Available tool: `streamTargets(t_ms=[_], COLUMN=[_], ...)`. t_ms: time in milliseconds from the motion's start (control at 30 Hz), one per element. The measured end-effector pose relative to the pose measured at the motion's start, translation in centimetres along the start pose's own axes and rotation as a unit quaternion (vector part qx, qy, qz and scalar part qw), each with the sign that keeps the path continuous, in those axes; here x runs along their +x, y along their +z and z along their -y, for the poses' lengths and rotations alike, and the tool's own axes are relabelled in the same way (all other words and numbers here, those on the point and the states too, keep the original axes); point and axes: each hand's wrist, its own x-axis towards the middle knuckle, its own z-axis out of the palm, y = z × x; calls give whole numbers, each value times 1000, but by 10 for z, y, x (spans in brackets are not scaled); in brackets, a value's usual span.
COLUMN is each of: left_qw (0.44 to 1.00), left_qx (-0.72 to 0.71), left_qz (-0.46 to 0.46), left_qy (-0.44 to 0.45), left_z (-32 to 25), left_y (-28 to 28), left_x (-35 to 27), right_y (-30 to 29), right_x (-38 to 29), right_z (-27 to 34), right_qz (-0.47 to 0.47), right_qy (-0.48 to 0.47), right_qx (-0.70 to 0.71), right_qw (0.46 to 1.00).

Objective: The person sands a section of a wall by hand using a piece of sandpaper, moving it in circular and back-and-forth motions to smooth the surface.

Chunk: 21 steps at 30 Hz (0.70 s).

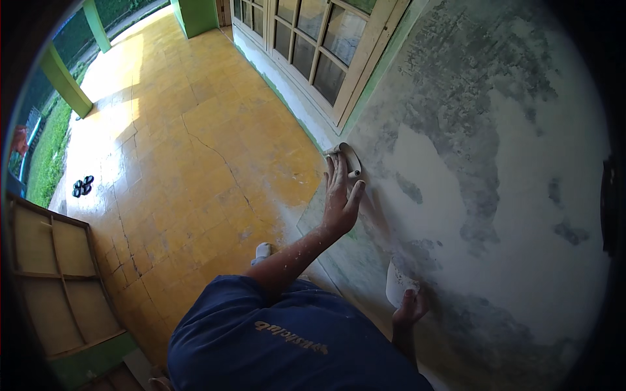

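My left hand [339, 203] reaches up to the wall [469, 210], fingers laid over a pale curled sheet [353, 159], possibly sandpaper. One end of the sheet rolls outward past the fingertips. White dust coats these fingers and specks the forearm. Lower and to the right, my right hand [412, 307] grips a white round-edged piece [397, 286] by its near side, close to the wall. Grey smears mark it; whether it is a scraper or a shallow container is unclear. White patches and rough grey stains cover the wall surface.
A wooden-framed paned window [318, 44] is set above the left hand. Cracked yellow floor tiles [195, 161] stretch left, with black sandals [83, 185] on them. A wood-framed panel [58, 278] stands at lower left. A light-covered foot [262, 250] shows below my arm.
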Motion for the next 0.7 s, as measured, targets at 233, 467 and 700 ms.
streamTargets(t_ms=[233, 467, 700], left_qw=[992, 999, 996], left_qx=[64, 24, 42], left_qz=[110, 21, 76], left_qy=[-14, 11, -4], left_z=[1, 6, 7], left_y=[18, 6, 13], left_x=[-60, -16, -41], right_y=[1, 3, 2], right_x=[-4, 3, 4], right_z=[-4, -5, 3], right_qz=[27, -13, -11], right_qy=[24, 52, 59], right_qx=[2, 55, 33], right_qw=[999, 997, 998])
